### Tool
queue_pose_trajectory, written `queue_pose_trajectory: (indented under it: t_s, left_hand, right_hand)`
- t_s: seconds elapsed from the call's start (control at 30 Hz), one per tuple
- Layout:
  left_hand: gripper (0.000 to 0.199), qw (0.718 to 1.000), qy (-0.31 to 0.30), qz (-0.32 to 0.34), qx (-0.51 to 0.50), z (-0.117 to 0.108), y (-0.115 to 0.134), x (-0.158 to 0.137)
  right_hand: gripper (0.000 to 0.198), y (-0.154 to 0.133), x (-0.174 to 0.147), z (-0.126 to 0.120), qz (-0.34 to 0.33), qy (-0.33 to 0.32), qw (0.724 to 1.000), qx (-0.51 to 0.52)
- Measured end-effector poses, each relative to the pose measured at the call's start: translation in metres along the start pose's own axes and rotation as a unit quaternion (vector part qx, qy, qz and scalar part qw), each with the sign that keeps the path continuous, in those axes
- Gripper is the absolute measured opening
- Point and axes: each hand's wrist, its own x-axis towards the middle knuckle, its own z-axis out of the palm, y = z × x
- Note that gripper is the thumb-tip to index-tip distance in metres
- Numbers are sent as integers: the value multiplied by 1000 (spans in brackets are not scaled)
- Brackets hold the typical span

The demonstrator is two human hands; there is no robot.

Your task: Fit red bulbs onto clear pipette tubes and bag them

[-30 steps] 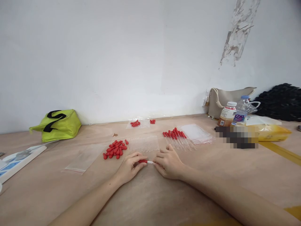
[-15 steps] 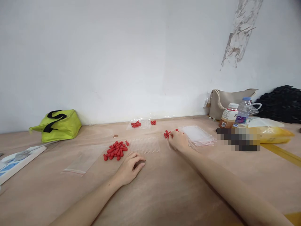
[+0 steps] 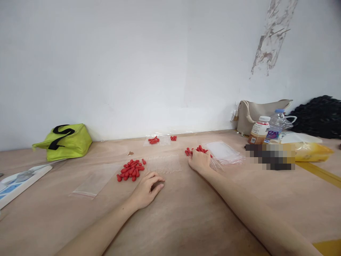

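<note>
On the table my left hand (image 3: 147, 190) rests with its fingers loosely bent and the thumb apart, holding nothing. Just beyond it lies a heap of red rubber bulbs (image 3: 130, 170), beside a row of clear thin tubes (image 3: 163, 164). My right hand (image 3: 199, 161) lies over a bunch of droppers, clear tubes with red bulbs (image 3: 201, 149). Its fingers curl down among the bulbs, and the fingertips are hidden, so what they hold does not show. More tubes (image 3: 216, 164) stick out to the right of this hand.
A stack of clear plastic bags (image 3: 223, 153) lies right of the droppers, and a single zip bag (image 3: 93, 181) at left. At the back sits a bag with red-bulbed pieces (image 3: 153, 140). Bottles (image 3: 259, 131), a yellow packet (image 3: 310, 152), a green bag (image 3: 69, 142) and a power strip (image 3: 34, 179) stand around.
My right hand has shifted slightly left and turned flatter over the droppers, and more red bulbs show beyond it. My left hand has stayed put.
</note>
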Motion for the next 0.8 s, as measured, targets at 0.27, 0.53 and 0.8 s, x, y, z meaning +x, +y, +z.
queue_pose_trajectory:
  t_s: [0.27, 0.53, 0.8]
  left_hand:
    - [17, 1000, -2, -1, 4, 0, -1, 0]
    - [18, 1000, -5, 15, 12, 2, 1, -2]
    - [19, 961, 136, -60, 232, -9, -18, 3]
  right_hand:
    - [20, -18, -8, 0, -49, 19, 997, 55]
    - [30, -44, -3, 6, -11, -101, 993, 55]
    - [30, -48, 2, 2, -15, -138, 989, 45]
